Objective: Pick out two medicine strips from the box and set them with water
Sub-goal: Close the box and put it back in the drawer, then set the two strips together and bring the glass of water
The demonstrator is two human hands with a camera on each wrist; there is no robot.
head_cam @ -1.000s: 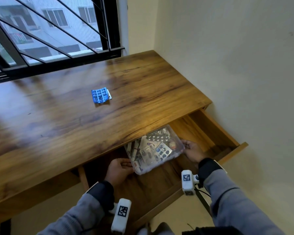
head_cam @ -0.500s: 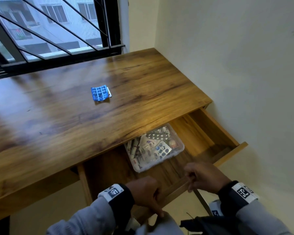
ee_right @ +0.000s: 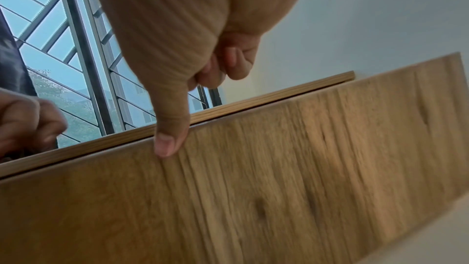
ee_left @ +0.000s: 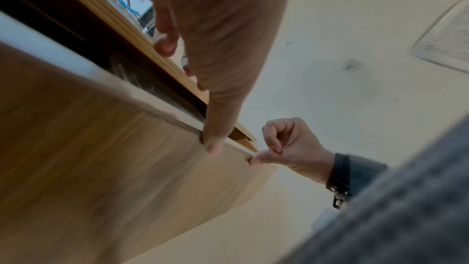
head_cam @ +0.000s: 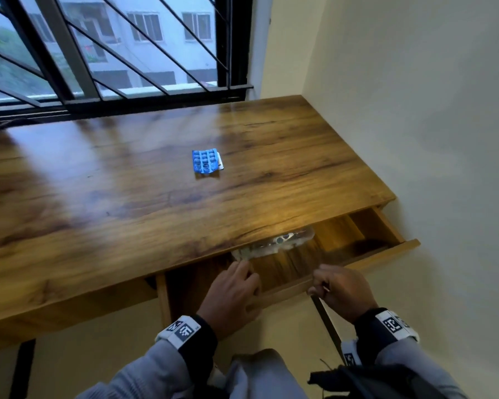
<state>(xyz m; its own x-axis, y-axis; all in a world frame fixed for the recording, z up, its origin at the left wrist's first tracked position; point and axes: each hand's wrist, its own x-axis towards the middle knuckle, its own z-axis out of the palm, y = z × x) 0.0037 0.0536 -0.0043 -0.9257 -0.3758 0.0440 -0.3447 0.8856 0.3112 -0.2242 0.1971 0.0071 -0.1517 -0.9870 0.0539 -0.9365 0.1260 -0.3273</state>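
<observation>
Both hands are on the drawer (head_cam: 357,262), and to my eye the step in hand is shutting it with the box (head_cam: 274,246) inside, the strips judged already picked. Starting at the left of the head view, the desk (head_cam: 98,197) runs bare under the window (head_cam: 98,53). Just left of centre, a blue strip (head_cam: 205,162) lies flat on the wood with a pale edge showing from under its right side, which may be the second strip, though I cannot tell for sure. Lower centre, the left hand (head_cam: 232,295) rests on the drawer's front board, fingers fairly straight over the top edge and thumb pressed to the face, gripping nothing else. Just above its fingertips the clear box peeks out from under the desk's edge, mostly hidden. Lower right of centre, the right hand (head_cam: 340,292) has its fingers curled into the palm, with only the thumb pressing the board. The strip sits well apart from both hands, up the frame. No water shows anywhere, so the next move likely calls for pushing the drawer home evenly, then fetching a glass or bottle to set beside the strip.
</observation>
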